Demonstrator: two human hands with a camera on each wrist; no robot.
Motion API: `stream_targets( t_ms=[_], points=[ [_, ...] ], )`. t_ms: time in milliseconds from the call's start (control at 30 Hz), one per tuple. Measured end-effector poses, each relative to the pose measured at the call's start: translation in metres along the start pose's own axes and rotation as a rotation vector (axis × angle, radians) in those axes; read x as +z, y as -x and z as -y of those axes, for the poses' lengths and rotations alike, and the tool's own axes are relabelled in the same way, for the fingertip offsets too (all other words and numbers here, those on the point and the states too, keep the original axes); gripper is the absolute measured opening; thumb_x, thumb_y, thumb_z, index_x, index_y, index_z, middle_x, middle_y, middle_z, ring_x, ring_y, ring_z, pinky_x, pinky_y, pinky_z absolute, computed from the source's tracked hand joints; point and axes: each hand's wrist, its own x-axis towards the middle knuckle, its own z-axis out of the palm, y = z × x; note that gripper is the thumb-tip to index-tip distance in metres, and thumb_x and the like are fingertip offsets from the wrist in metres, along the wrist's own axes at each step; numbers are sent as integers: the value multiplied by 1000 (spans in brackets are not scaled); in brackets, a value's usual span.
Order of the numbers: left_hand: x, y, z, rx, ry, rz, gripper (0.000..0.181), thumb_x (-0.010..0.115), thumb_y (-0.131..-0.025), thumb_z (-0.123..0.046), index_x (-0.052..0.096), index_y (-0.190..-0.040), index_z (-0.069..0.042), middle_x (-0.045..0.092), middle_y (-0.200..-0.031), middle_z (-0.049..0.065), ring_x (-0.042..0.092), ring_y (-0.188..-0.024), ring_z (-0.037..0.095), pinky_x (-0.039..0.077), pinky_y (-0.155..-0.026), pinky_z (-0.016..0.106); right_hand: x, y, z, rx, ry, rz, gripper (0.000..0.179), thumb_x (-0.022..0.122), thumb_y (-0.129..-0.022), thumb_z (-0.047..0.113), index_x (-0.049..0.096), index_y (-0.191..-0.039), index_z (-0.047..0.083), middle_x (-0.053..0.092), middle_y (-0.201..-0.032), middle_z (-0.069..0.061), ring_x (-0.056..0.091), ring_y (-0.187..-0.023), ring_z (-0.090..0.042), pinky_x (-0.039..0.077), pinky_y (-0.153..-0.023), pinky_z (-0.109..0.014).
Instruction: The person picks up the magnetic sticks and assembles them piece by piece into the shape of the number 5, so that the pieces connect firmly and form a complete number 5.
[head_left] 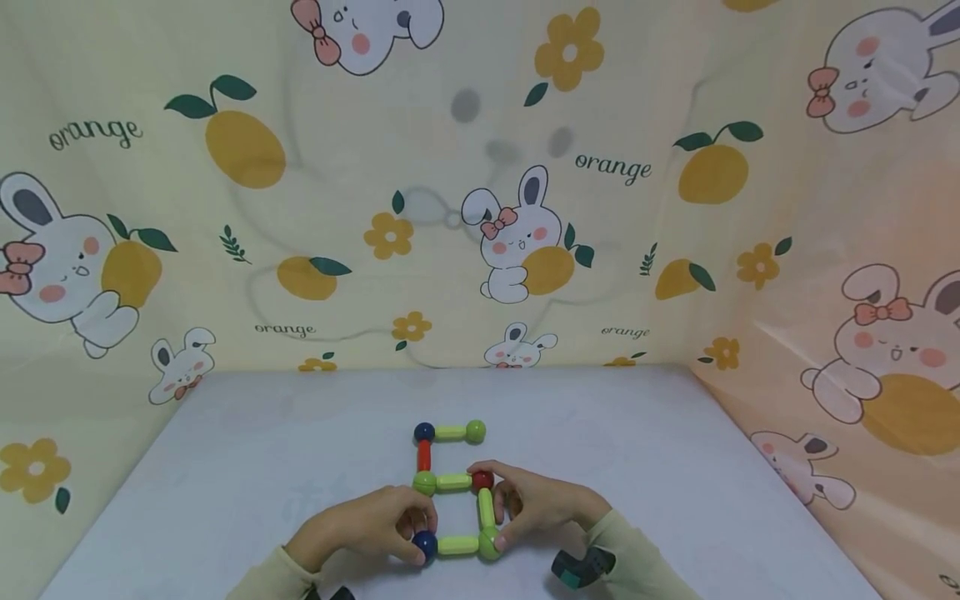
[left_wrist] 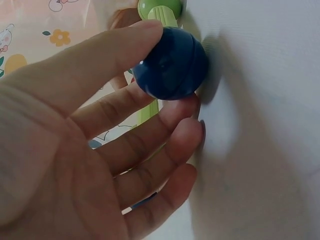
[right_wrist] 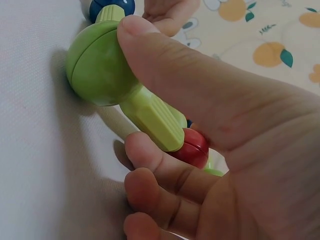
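Observation:
A figure of balls and short rods, like a magnetic building set, lies on the white table. My left hand point(head_left: 382, 523) pinches the blue ball point(head_left: 425, 546) at its near left corner. My right hand point(head_left: 536, 500) spans the right side, thumb against the near green ball point(left_wrist: 160, 9) and index finger at the red ball point(head_left: 482, 480). A light green rod point(right_wrist: 152, 120) joins those two balls; another light green rod point(head_left: 458, 546) links the held blue and green balls. Farther back are a left green ball point(head_left: 424, 482), a red rod point(head_left: 424, 456), a second blue ball point(head_left: 424, 432) and a far green ball point(head_left: 476, 431).
The white tabletop point(head_left: 637, 433) stretches around the figure. A cream cloth point(head_left: 450, 275) printed with rabbits and oranges hangs behind and at both sides. A dark wrist strap point(head_left: 583, 568) sits at the right sleeve point(head_left: 637, 558).

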Motion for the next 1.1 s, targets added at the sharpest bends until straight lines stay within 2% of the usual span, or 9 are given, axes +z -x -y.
stream_targets(
  t_ms=[333,500,600,700,800,900,967,1033,1100],
  points=[
    [2,5,-13,-69,48,-26,21,82,-82,-10,68,-97,-15,63,-87,-3,56,-78,10,46,-70,19,0,-1,0,-18,2,10,90,85,-82,15,33,-155,27,61,-89,-1,47,-68,-11,38,-60,-20],
    [0,4,-1,-29,23,3,17,78,-88,-22,68,-102,-19,64,-89,-8,58,-81,6,49,-73,19,0,-2,0,-30,8,18,93,85,-82,17,30,-156,25,62,-90,0,47,-67,-10,38,-60,-19],
    [1,6,-3,-24,18,1,14,72,-93,-25,68,-105,-18,65,-89,-9,58,-79,3,49,-73,19,0,-1,-1,-33,5,21,96,85,-82,19,27,-158,24,62,-90,0,47,-67,-10,37,-61,-19],
    [2,7,-6,-40,51,-9,13,68,-96,-21,68,-107,-13,66,-90,-5,58,-80,8,49,-73,23,0,-1,-2,-30,-9,19,94,83,-85,19,26,-159,24,62,-89,0,47,-68,-11,37,-61,-20],
    [4,-2,20,-15,25,13,18,63,-100,-33,67,-113,-20,68,-96,-9,60,-85,6,51,-75,24,0,-1,-1,-21,-15,8,86,79,-89,22,28,-158,23,62,-89,1,49,-72,-11,38,-64,-20],
    [8,-16,58,32,26,28,25,61,-99,-47,65,-116,-29,69,-102,-14,62,-90,1,52,-76,23,1,-1,-2,-27,-18,-1,76,73,-93,23,31,-157,22,61,-90,2,50,-74,-9,40,-66,-21],
    [9,-20,68,35,40,24,27,61,-98,-50,64,-117,-32,69,-103,-15,62,-92,0,52,-75,23,0,-1,-3,-30,-24,-2,73,71,-95,23,31,-157,21,60,-92,2,50,-74,-8,41,-67,-20],
    [7,-17,59,15,52,8,28,62,-98,-47,65,-119,-29,70,-104,-12,64,-93,3,53,-77,25,0,-1,-4,-41,-29,0,70,69,-97,22,32,-156,19,60,-94,2,52,-73,-8,43,-67,-20],
    [3,-7,35,-28,51,-19,27,63,-99,-41,66,-120,-24,70,-103,-8,64,-92,6,54,-79,28,-1,0,-3,-40,-23,-7,68,68,-97,23,34,-156,18,61,-96,1,54,-76,-8,44,-69,-22]
  ],
)
